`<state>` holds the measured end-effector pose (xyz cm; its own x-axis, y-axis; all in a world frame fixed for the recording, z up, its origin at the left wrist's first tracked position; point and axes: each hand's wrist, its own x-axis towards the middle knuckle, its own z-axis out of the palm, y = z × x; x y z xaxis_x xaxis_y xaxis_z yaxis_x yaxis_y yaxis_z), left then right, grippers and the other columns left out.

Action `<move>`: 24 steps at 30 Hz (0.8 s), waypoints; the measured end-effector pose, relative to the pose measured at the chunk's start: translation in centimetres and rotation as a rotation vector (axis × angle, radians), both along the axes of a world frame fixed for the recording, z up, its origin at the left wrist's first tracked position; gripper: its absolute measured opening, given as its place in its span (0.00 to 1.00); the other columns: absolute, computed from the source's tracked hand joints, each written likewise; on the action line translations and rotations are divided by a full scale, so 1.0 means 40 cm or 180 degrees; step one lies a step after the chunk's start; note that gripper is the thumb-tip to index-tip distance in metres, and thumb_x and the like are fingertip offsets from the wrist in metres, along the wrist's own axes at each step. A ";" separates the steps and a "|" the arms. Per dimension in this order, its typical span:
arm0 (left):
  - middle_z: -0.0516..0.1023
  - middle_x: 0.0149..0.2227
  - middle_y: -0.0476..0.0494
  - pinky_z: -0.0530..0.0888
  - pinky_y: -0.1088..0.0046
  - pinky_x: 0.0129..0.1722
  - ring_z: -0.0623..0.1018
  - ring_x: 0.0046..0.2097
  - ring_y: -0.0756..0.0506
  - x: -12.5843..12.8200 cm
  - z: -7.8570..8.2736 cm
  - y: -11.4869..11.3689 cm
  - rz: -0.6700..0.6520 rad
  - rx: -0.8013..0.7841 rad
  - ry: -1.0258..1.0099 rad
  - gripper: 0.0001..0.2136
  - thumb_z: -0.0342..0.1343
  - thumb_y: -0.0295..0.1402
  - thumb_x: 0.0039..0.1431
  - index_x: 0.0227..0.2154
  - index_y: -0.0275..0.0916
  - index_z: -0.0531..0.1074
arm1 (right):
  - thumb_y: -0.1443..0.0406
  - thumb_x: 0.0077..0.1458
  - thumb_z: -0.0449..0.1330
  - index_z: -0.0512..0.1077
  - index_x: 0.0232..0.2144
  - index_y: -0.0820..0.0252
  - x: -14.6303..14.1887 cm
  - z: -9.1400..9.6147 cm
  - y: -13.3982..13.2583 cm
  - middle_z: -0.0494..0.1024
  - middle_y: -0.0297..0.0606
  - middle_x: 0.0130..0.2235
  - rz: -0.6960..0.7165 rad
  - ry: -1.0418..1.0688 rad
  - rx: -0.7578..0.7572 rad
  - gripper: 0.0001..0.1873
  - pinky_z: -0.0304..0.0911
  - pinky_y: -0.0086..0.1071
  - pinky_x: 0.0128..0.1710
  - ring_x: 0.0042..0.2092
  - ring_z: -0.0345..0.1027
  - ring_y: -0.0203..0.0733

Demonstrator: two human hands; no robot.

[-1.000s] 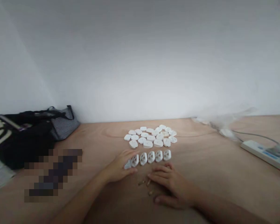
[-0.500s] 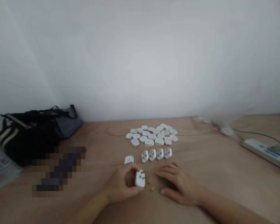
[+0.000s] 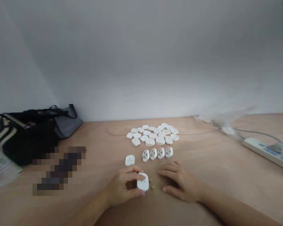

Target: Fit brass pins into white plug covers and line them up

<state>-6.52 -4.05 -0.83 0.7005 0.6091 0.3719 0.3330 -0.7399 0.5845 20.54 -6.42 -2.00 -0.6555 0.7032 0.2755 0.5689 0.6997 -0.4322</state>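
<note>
The left hand [image 3: 122, 186] pinches a white plug body [image 3: 142, 182] between curled fingers [image 3: 132, 176] at the wooden counter [image 3: 214, 163]. The right hand [image 3: 179, 182] lies just beside it — fingers [image 3: 169, 172] loosely spread, near 2 brass pins [image 3: 153, 187].

Blk bag [image 3: 28, 141] w/ striped pouch [image 3: 67, 124] against wall [image 3: 141, 62] on plywood bench [image 3: 202, 175], newspaper [image 3: 1, 166] beside it. Far R: white power strip [image 3: 264, 153], grey cable [image 3: 257, 132], prob. clear plastic bag [image 3: 224, 121], blurry. Pixelated patch [image 3: 58, 168] on bench.
</note>
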 end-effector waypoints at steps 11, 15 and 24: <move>0.70 0.43 0.43 0.70 0.69 0.43 0.73 0.43 0.45 -0.004 0.004 -0.004 0.0130 0.0008 -0.0036 0.06 0.59 0.30 0.53 0.34 0.40 0.69 | 0.56 0.55 0.56 0.65 0.53 0.57 0.001 -0.002 0.001 0.72 0.43 0.50 -0.0019 -0.0047 -0.0005 0.24 0.51 0.44 0.53 0.50 0.63 0.48; 0.71 0.41 0.44 0.69 0.68 0.45 0.73 0.43 0.44 -0.004 -0.003 0.002 0.0392 -0.0113 -0.0118 0.13 0.60 0.30 0.50 0.38 0.40 0.66 | 0.55 0.55 0.56 0.65 0.53 0.57 0.001 -0.002 0.003 0.71 0.44 0.50 -0.0031 -0.0057 -0.0014 0.24 0.51 0.45 0.53 0.51 0.63 0.48; 0.73 0.34 0.48 0.72 0.71 0.37 0.75 0.36 0.46 0.013 0.002 0.104 0.1153 -0.0314 -0.0112 0.16 0.60 0.28 0.46 0.38 0.38 0.63 | 0.56 0.55 0.57 0.65 0.52 0.59 0.001 -0.002 0.001 0.72 0.44 0.49 0.0036 -0.0034 0.0048 0.24 0.54 0.42 0.50 0.49 0.63 0.47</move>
<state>-6.00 0.09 -0.75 0.4209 0.8491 0.3191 0.5413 -0.5174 0.6628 20.57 -6.36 -2.08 -0.6664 0.6915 0.2789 0.5654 0.7125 -0.4154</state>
